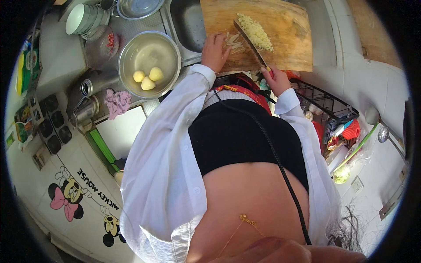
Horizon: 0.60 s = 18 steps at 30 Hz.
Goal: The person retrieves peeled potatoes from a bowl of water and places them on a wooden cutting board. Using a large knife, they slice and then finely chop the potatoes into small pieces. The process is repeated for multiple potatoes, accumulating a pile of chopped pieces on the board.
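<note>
A wooden cutting board lies before me, partly over the sink's right side. My right hand grips the handle of a kitchen knife, whose blade slants up and left across the board. Along the blade's right side lies a heap of finely chopped pale-yellow food, perhaps potato. Thin pale strips lie to the left of the blade. My left hand rests at the board's left edge beside these strips, fingers apart; nothing is seen held in it.
Left of the sink, a metal basin holds several peeled yellow pieces in water. Beyond it stand stacked bowls and a glass dish with red bits. A pink cloth lies nearby. A black wire rack is at right.
</note>
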Available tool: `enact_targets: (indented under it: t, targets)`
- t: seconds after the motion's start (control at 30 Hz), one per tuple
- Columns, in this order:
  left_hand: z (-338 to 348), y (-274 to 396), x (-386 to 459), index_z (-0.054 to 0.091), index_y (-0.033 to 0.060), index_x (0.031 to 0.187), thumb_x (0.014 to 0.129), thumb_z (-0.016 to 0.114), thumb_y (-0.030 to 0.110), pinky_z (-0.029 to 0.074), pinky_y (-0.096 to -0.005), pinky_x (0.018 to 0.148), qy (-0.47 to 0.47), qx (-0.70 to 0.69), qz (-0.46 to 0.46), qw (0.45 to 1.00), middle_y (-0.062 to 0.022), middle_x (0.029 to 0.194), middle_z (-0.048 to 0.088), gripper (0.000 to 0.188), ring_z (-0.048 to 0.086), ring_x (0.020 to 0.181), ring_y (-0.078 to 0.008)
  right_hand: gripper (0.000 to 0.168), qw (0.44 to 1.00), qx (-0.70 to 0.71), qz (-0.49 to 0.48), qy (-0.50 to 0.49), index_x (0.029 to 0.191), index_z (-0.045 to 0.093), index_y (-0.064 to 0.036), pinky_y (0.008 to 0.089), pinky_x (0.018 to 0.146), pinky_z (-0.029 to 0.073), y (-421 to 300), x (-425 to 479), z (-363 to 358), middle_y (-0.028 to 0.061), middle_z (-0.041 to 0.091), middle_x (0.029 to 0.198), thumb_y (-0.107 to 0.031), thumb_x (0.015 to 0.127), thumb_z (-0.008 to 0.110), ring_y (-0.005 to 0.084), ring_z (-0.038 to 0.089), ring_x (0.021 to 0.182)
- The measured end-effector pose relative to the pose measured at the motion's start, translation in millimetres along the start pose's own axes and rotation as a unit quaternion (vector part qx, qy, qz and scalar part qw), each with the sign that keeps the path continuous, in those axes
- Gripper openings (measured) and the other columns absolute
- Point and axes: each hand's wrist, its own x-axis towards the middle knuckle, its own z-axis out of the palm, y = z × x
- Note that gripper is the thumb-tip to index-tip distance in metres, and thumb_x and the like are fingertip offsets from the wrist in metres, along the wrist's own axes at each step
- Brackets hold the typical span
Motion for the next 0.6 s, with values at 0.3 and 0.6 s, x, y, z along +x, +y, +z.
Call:
enact_targets:
  t: [0.3,0.6]
  targets:
    - [12.3,15.8,5.4,0.055,0.0036,0.127,0.078,0.081,0.025,0.042,-0.0478,0.098,0.003,0.096,0.013,0.995,-0.018,0.125,0.052,0.059,0.051,0.115,-0.0391,0.043,0.999,-0.022,-0.028,0.014,0.097,0.064,-0.002,0.0441,0.058,0.046,3.5,2.4,11.2,0.0156,0.061,0.064,-0.045,0.097,0.061,0.0348,0.062,0.06]
    - [22.6,8.0,4.3,0.059,0.0017,0.118,0.082,0.076,0.018,0.046,-0.0452,0.095,-0.032,0.024,0.009,0.999,-0.0184,0.115,0.056,0.043,0.054,0.111,-0.0391,0.042,0.999,0.04,0.008,-0.011,0.096,0.063,-0.002,0.0402,0.06,0.048,4.3,-2.7,3.8,0.0154,0.062,0.067,-0.042,0.101,0.055,0.0309,0.062,0.061]
